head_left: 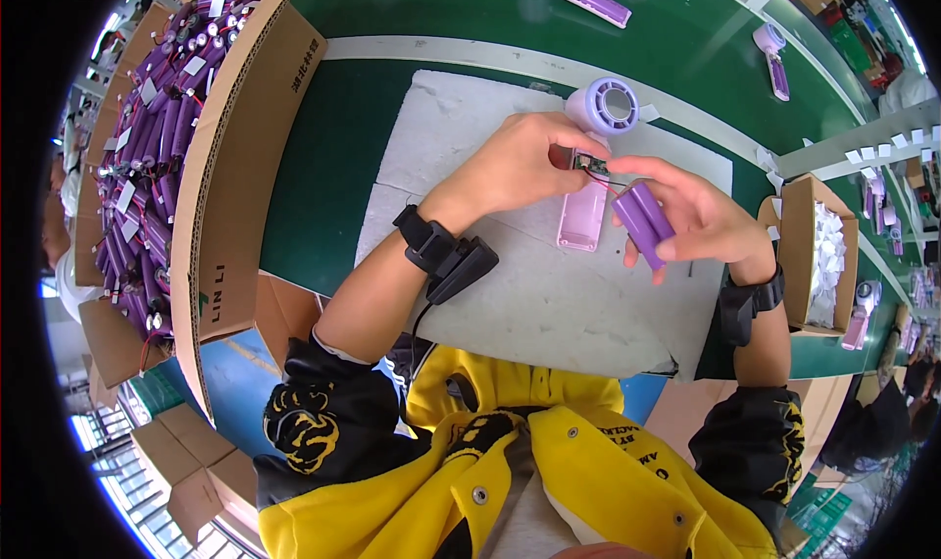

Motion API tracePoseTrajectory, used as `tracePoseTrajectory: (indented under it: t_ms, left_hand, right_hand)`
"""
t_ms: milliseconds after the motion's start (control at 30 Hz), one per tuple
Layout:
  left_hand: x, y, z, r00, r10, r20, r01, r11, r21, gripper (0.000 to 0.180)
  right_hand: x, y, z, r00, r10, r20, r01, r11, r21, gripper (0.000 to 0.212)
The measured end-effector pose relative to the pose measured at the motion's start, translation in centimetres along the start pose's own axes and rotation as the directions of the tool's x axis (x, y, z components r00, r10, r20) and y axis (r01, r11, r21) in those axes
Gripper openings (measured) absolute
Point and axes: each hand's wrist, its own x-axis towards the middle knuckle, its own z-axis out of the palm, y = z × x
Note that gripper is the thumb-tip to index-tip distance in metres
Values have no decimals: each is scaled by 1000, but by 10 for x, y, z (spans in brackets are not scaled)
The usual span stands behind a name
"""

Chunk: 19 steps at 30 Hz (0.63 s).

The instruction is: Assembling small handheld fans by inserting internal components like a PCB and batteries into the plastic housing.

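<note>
A lilac handheld fan (604, 106) lies on the pale foam mat (431, 157), its round grille away from me and its open handle shell (582, 216) toward me. My left hand (529, 162) is closed at the fan's neck, thumb and fingers around a small green circuit board (591, 163). Between my right hand's (704, 211) thumb and fingers is a purple two-cell battery pack (642, 224), tilted above the mat beside the shell. A thin red wire runs from the board toward the pack. My right forefinger reaches to the board's edge.
At my left stands a tall cardboard box (235, 177) heaped with purple battery packs (162, 127). A smaller box (806, 255) of white pieces sits at the right. More lilac fans (593, 2) lie on the green bench (431, 5) beyond a white rail (421, 47).
</note>
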Motion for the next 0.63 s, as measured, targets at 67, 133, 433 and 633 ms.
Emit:
tracePoseTrajectory:
  t_ms: [67, 133, 433, 633]
  left_hand:
    - [0, 1, 0, 1000, 10, -8, -9, 1000, 25, 30]
    - [-1, 3, 0, 999, 31, -20, -29, 997, 76, 28]
    - [-1, 6, 2, 990, 134, -46, -126, 981, 151, 28]
    - [-1, 2, 0, 986, 163, -24, -155, 968, 198, 31]
  right_hand:
    - [-2, 1, -3, 998, -31, 51, 30, 999, 33, 86]
    - [-1, 5, -8, 996, -62, 71, 61, 998, 14, 88]
    - [1, 1, -17, 983, -166, -83, 129, 934, -334, 83]
    - [6, 6, -17, 996, -53, -78, 5, 853, -521, 79]
